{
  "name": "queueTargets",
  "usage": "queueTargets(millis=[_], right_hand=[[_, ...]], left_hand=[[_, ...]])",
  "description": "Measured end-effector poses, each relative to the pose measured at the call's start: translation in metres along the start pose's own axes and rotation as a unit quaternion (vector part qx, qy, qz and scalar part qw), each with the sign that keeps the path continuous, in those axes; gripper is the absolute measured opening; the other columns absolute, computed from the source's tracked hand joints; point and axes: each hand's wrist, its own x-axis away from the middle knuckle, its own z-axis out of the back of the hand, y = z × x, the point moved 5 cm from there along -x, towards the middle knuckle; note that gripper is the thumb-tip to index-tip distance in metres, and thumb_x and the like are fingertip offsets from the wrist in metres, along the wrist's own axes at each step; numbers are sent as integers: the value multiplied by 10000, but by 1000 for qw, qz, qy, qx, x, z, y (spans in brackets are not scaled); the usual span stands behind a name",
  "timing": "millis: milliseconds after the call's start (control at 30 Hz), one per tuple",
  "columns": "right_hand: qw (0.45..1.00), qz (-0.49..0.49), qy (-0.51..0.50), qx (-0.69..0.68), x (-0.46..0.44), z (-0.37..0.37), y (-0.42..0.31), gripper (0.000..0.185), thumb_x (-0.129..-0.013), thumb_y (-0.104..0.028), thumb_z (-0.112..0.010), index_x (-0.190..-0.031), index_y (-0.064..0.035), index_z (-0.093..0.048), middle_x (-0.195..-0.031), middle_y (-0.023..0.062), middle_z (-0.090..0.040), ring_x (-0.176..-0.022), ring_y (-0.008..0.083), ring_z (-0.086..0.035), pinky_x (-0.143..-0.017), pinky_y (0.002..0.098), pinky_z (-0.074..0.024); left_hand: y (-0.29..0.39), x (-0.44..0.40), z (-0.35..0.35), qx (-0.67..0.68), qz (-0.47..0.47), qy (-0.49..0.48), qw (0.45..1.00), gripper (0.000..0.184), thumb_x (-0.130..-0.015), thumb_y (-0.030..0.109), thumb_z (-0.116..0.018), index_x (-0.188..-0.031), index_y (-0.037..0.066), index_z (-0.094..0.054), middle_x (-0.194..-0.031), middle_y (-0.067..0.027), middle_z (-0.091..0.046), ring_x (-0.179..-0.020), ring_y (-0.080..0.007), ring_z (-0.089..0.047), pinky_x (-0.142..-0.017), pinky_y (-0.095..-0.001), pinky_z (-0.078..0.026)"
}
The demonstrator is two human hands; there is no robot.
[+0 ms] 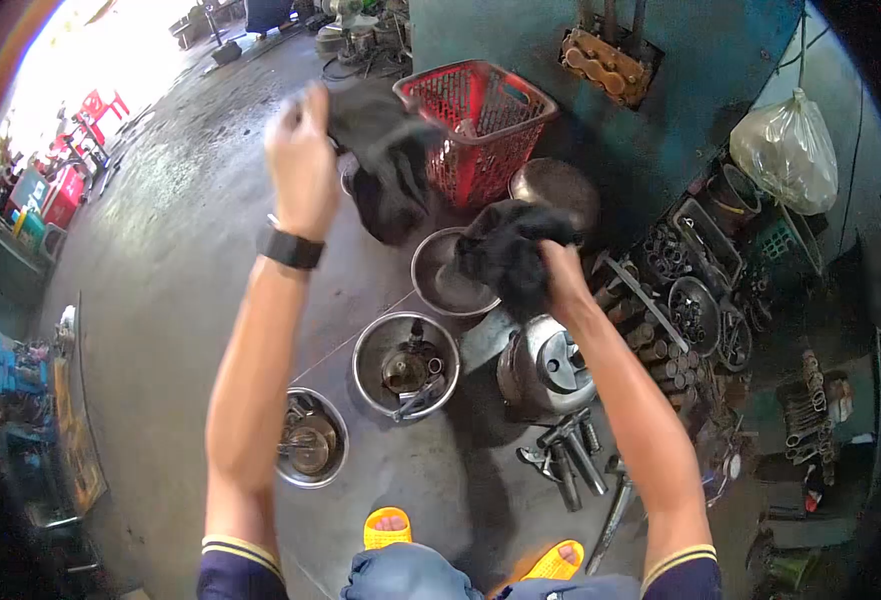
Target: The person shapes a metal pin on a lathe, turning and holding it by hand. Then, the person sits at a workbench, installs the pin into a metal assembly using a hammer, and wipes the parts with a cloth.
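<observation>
Dark cloth is in both of my hands, raised above the floor. My left hand (303,165), wearing a black wristband, is smeared by motion and grips the edge of a hanging black cloth (385,150). A bunched black cloth (512,255) is clenched in my right hand (562,275). Whether the two are one piece I cannot tell. Below the cloth stands a metal bowl (450,285), partly hidden by the right bunch. Another bowl (358,365) with metal parts sits nearer me, and a third bowl (340,470) is partly behind my left forearm.
A red plastic basket (490,140) stands beyond the cloth. Right of the bowls are a round metal housing (535,375), several loose tools (575,460) and piles of metal parts (670,340). A plastic bag (788,150) hangs at the wall. My yellow sandals (388,535) are at the bottom.
</observation>
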Motion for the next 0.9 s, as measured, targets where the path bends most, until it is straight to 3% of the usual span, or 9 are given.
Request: queueTargets(millis=[67, 167, 233, 333, 433, 567, 700, 733, 900], right_hand=[[961, 23, 46, 271, -35, 5, 29, 453, -830, -219, -620, -1149, 98, -564, -1106, 212, -642, -989, 312, -633, -865, 370, -474], [897, -66, 57, 434, -25, 4, 32, 681, -774, -351, -703, -1201, 143, -509, -1160, 311, -592, -1104, 373, -589, -927, 402, -455], [923, 26, 19, 383, 2, -11, 5, 783, -792, -415, -695, -1289, 129, -428, -1204, 312, -564, -1095, 395, -587, -910, 428, -492], [979, -130, -119, 106, 46, -21, -21, 952, -870, -589, -561, -1448, 62, -173, -1398, 342, -332, -1107, 455, -549, -723, 481, -584], [956, -192, -209, -74, 87, -10, -41, 917, -912, -654, -365, -1482, -34, -2, -1382, 347, -343, -1162, 490, -509, -848, 580, -516], [922, -37, -274, -272, 129, 24, -93, 624, -992, -492, -339, -1370, 1, -397, -1345, 204, -493, -1143, 428, -546, -969, 592, -431], [988, 46, -15, -148, 155, 78, -135, 444, -950, -324, -505, -1252, -2, -546, -1236, 151, -594, -1130, 251, -578, -1018, 400, -430], [989, 97, -19, -112, 166, 77, -152, 440, -934, -283, -510, -1262, 8, -541, -1242, 152, -592, -1145, 248, -570, -1033, 385, -413], [975, 160, -109, -113, 202, 86, -215, 409, -916, -178, -515, -1276, 16, -525, -1232, 149, -599, -1091, 240, -605, -973, 359, -472]], left_hand=[[49, -24, 4, 167, 79, -31, 982, 278, -982, 216, -527, -961, -50, -606, -903, -117, -679, -762, -157, -644, -675, -290, -513], [62, -31, -3, 281, 106, -69, 951, 245, -967, 188, -559, -995, -50, -609, -898, -111, -678, -723, -160, -653, -671, -270, -534], [65, -21, -11, 296, 115, -96, 943, 230, -964, 182, -565, -995, -41, -614, -906, -102, -679, -737, -151, -653, -663, -267, -535], [92, 14, -38, 354, 143, -138, 914, 211, -949, 198, -592, -987, -6, -627, -892, -69, -679, -724, -119, -642, -608, -248, -526], [115, 47, -66, 361, 227, -214, 879, 257, -937, 248, -612, -1002, -1, -625, -884, -58, -674, -764, -124, -645, -634, -248, -526], [157, 117, -109, 450, 252, -438, 736, 283, -961, 279, -566, -1063, 20, -615, -981, -70, -675, -879, -143, -649, -796, -291, -520], [167, 170, -115, 278, 116, -637, 710, 396, -963, 380, -541, -987, -9, -615, -961, -105, -682, -830, -130, -641, -694, -270, -546], [172, 176, -110, 275, 259, -630, 678, 333, -973, 310, -546, -990, -11, -631, -982, -100, -683, -837, -122, -630, -685, -266, -535], [122, 182, -144, 113, 42, -485, 866, 398, -861, 118, -672, -1223, -3, -559, -1091, -83, -665, -998, -137, -609, -888, -297, -492]])
